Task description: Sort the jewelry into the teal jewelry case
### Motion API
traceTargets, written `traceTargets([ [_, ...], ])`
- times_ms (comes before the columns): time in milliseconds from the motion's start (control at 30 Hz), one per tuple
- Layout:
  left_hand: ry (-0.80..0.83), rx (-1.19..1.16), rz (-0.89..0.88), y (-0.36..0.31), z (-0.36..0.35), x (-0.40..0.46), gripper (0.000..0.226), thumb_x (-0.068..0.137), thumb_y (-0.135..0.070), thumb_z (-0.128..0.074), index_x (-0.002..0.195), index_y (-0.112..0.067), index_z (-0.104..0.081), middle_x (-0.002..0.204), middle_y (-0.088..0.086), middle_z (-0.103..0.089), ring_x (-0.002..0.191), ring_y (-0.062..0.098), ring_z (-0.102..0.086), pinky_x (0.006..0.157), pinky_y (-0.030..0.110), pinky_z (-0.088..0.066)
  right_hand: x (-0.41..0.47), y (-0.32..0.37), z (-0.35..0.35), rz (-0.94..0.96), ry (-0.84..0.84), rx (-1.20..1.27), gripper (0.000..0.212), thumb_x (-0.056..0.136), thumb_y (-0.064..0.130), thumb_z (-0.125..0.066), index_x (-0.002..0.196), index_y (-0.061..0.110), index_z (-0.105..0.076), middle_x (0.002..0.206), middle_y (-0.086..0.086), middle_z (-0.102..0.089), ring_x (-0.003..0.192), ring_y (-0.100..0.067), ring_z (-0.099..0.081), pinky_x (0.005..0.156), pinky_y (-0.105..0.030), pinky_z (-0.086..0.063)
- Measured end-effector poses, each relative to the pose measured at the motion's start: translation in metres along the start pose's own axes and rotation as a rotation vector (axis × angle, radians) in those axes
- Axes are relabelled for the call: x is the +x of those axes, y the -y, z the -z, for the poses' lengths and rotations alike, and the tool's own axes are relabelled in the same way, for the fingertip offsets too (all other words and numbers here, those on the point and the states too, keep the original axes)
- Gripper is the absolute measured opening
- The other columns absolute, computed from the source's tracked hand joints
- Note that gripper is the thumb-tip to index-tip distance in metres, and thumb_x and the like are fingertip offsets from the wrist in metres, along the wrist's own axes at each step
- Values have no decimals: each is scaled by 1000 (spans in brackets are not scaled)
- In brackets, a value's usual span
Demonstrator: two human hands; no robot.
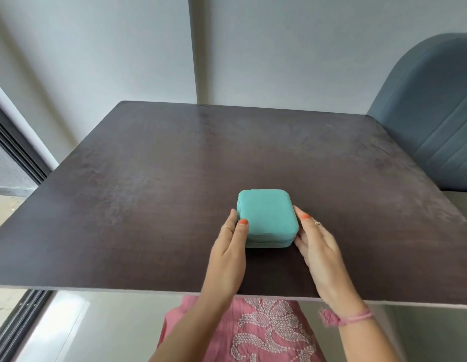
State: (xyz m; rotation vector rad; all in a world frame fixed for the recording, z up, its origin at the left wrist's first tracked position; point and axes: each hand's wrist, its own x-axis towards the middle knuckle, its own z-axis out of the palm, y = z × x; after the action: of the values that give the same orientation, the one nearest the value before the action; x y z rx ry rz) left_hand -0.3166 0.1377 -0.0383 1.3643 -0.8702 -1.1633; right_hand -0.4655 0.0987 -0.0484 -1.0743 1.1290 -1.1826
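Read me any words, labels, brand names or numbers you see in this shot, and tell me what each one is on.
None can be read.
The teal jewelry case shows a plain lid, with no logo or label.
The dark table carries no print.
The pink garment has floral embroidery, not lettering.

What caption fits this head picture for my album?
Left hand and right hand touch a closed teal case on a dark table.

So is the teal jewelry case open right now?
No, the teal jewelry case sits closed on the table, lid flat on its base, with the left hand and right hand touching its sides.
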Motion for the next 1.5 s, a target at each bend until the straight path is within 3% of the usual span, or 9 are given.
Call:
traceTargets([
  [233,-52,-2,-9,-12,9,13,42,101,-24,-42,143,-22,-40,143,-15,-42,131,-1,-37,116,27,-25,11,7,-23,-69,4,128,33,102,23,-42,128,13,-60,127,4,-64,120,-4,-56,106,-30,-41],
  [400,-138,16,-87,-25,49,47,40,99,-22,-45,138,-15,-48,139,-3,-51,129,10,-46,114,38,-31,29,15,-67,-64,122,150,30,102,21,-33,118,29,-57,125,10,-62,119,0,-55,98,-19,-45],
  [600,-261,39,-103,-49,123,98,49,84,-34,-47,128,-15,-58,127,-2,-61,120,13,-54,109,42,-38,60,23,-148,-52,313,109,34,104,20,-27,99,39,-55,96,30,-61,94,12,-57,83,-7,-46],
  [700,-342,52,-137,-61,160,120,33,94,-17,-43,119,-12,-63,119,0,-64,113,15,-57,105,42,-42,77,18,-190,-28,395,100,38,104,17,-25,99,40,-55,102,30,-56,104,12,-53,96,-13,-42],
  [800,-413,67,-145,-73,193,136,30,91,-11,-40,106,-14,-66,110,-1,-64,105,16,-58,101,41,-44,97,7,-234,24,454,12,41,101,26,-32,88,41,-68,101,24,-65,113,0,-56,113,-35,-35],
  [900,-460,80,-139,-83,218,149,32,90,-9,-37,99,-18,-66,101,-4,-63,96,14,-56,89,33,-45,113,1,-271,37,456,-40,34,89,41,-38,82,37,-70,101,14,-67,123,-19,-53,112,-46,-33],
  [1133,-529,143,-66,-92,258,175,14,82,-11,-37,80,-18,-49,77,1,-38,77,16,-31,62,32,-24,146,-24,-331,-39,434,-64,42,68,57,-41,85,26,-63,110,-3,-65,113,-20,-57,110,-47,-37],
  [1333,-520,201,-51,-83,274,187,13,83,-15,-34,88,-22,-45,77,-1,-37,79,15,-30,58,30,-23,162,-39,-352,-42,416,-86,38,64,57,-43,79,26,-60,95,4,-62,103,-20,-54,110,-48,-35],
  [1500,-531,187,-119,-76,271,189,25,92,-11,-32,75,-25,-44,69,-7,-35,63,9,-32,57,21,-25,158,-40,-352,-50,401,-102,48,70,56,-40,95,25,-65,111,-1,-66,116,-22,-56,108,-46,-38],
])
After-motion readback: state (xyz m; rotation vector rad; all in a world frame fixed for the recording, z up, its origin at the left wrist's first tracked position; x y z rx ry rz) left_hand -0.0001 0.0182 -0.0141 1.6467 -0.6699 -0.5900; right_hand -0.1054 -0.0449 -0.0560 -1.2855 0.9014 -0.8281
